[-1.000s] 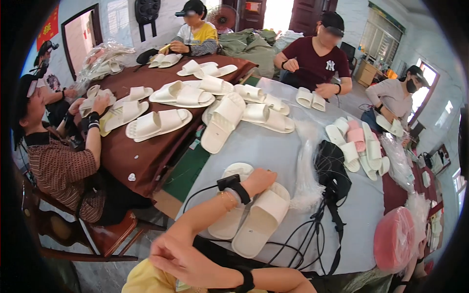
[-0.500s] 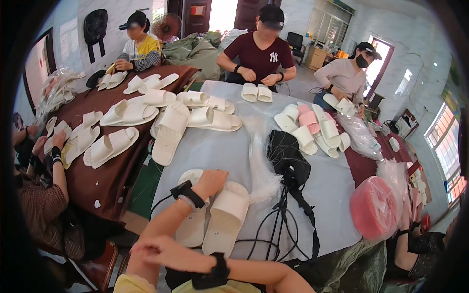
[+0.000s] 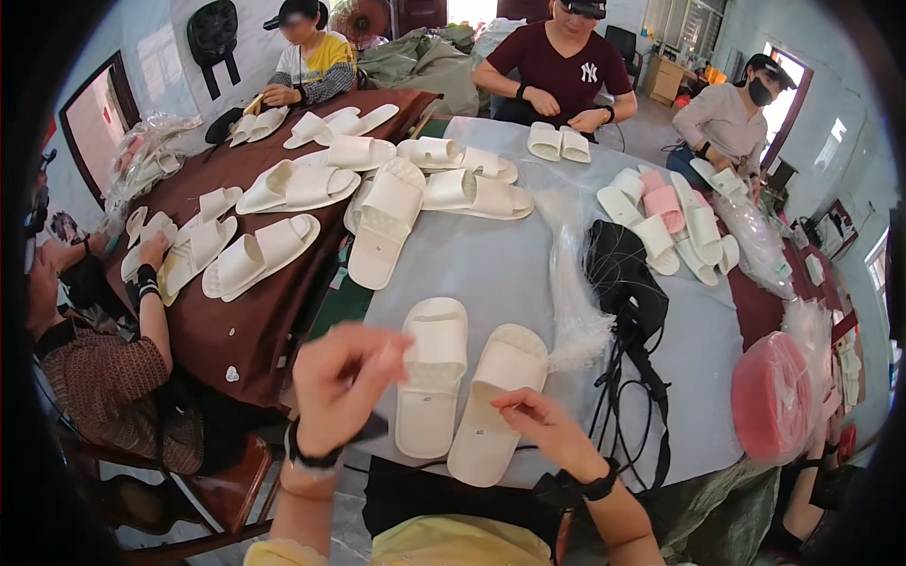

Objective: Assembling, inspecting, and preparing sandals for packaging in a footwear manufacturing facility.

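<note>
Two white slippers lie side by side before me, the left slipper (image 3: pixel 426 420) and the right slipper (image 3: pixel 514 358), toes pointing away. My left hand (image 3: pixel 342 382) is raised beside the left slipper's strap, slightly blurred, with thumb and fingertips drawn together. Over the right slipper, near the lower edge of its strap, my right hand (image 3: pixel 552 429) has its fingers pinched. Whatever either pinch holds is too fine to make out. Beyond the right slipper lies a bundle of clear thin strands (image 3: pixel 571 283).
White slippers (image 3: pixel 387 226) cluster at the far left of the grey sheet (image 3: pixel 689 377). A black bag (image 3: pixel 630 274) with straps and cables lies right of the strands. A pink roll in plastic (image 3: pixel 769 396) stands at the right edge. Several people work around the tables.
My hands have come apart: the left moved back off the slippers to their left side, the right swung from over my left forearm to the right slipper. The view has shifted.
</note>
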The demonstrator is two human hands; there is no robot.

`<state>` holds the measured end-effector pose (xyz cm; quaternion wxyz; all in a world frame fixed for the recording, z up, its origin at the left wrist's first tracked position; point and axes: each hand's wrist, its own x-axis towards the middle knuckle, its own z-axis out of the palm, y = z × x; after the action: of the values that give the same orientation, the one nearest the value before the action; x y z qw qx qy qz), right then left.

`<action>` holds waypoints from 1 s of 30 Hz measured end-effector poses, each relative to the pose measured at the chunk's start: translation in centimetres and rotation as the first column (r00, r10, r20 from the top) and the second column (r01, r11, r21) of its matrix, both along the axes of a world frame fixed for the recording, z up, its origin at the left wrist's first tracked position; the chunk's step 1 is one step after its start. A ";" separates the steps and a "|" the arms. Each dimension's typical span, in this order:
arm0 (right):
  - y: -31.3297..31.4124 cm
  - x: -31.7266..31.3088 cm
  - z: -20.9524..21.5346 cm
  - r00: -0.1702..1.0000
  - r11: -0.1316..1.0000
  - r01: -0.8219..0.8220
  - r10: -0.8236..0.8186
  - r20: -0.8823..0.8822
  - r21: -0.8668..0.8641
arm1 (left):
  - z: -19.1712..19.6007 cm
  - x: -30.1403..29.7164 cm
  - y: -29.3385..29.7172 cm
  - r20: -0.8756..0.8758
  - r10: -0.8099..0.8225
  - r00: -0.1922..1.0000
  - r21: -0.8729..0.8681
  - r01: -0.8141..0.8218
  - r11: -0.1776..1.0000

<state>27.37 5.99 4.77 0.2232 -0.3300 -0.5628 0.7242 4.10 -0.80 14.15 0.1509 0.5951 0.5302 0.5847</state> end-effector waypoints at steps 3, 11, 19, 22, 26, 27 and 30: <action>0.9 0.7 0.1 0.999 0.997 0.022 -0.026 0.043 0.077 | -2.0 0.4 -3.0 0.182 -0.103 0.978 -0.127 0.127 0.984; 3.9 -0.3 -1.3 0.947 0.842 0.248 -0.315 0.064 0.479 | -12.0 0.4 -1.9 0.659 0.026 0.752 -0.533 0.443 0.721; -0.9 -0.2 -0.3 0.939 0.899 -0.018 -0.135 0.316 0.437 | -12.8 5.2 -3.4 0.641 -0.060 0.765 -0.561 0.521 0.643; -2.4 -0.2 -0.9 0.956 0.908 -0.112 -0.013 0.293 0.405 | -12.4 6.0 -3.5 0.677 -0.087 0.731 -0.529 0.565 0.633; -3.0 0.1 -1.7 0.961 0.938 -0.062 -0.036 0.276 0.340 | -12.0 6.4 -3.6 0.664 -0.122 0.737 -0.505 0.564 0.654; -3.0 0.4 -1.9 0.967 0.949 -0.021 -0.061 0.248 0.315 | -12.1 6.3 -3.8 0.663 -0.122 0.738 -0.505 0.562 0.655; -2.1 2.1 -2.1 0.932 0.926 0.361 -0.363 0.002 0.108 | -12.5 5.3 -4.7 0.525 -0.124 0.842 -0.530 0.437 0.726</action>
<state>29.43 3.86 2.69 0.3640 -0.4237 -0.5322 0.6361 9.40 -5.54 1.60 0.5504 0.4306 0.5449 0.4634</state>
